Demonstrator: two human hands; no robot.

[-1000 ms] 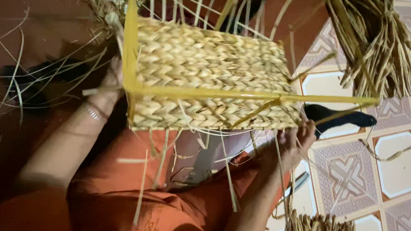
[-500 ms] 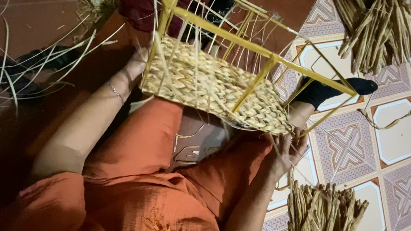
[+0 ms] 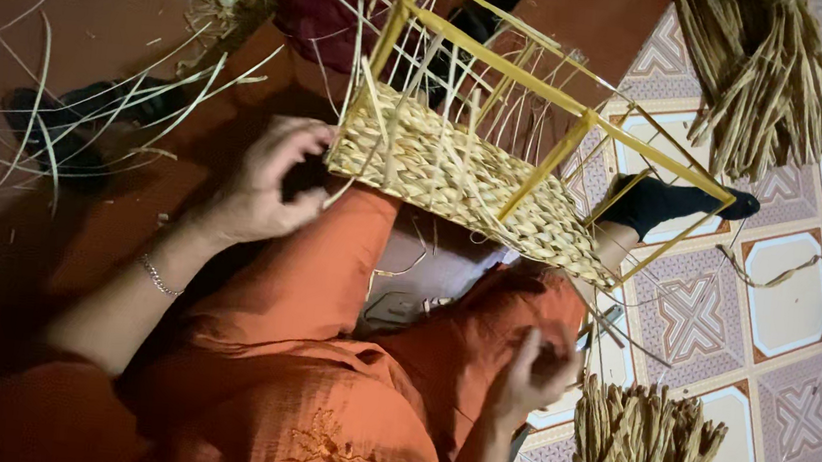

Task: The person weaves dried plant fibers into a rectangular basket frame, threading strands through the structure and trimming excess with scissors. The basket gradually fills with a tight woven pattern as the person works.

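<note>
— Where was the woven basket (image 3: 456, 180) from our hands?
— It lay on our lap, long axis slanting down to the right. Our left hand (image 3: 270, 182), half-curled, touched its near corner; our right hand (image 3: 533, 368) was closed below it, on what we cannot tell.

— What is that basket (image 3: 457, 170) at upper centre made of?

— Dry woven straw, rough and matt, on a smooth yellow frame (image 3: 554, 99); I can't tell if that is metal or plastic.

— And under it?

— My orange trousers (image 3: 319, 353), soft matt cloth. At right, glossy patterned floor tiles (image 3: 714, 320) and coarse dried-fibre bundles (image 3: 641, 454). On my left hand's (image 3: 270, 182) wrist, a thin shiny metal bracelet (image 3: 157, 277).
</note>
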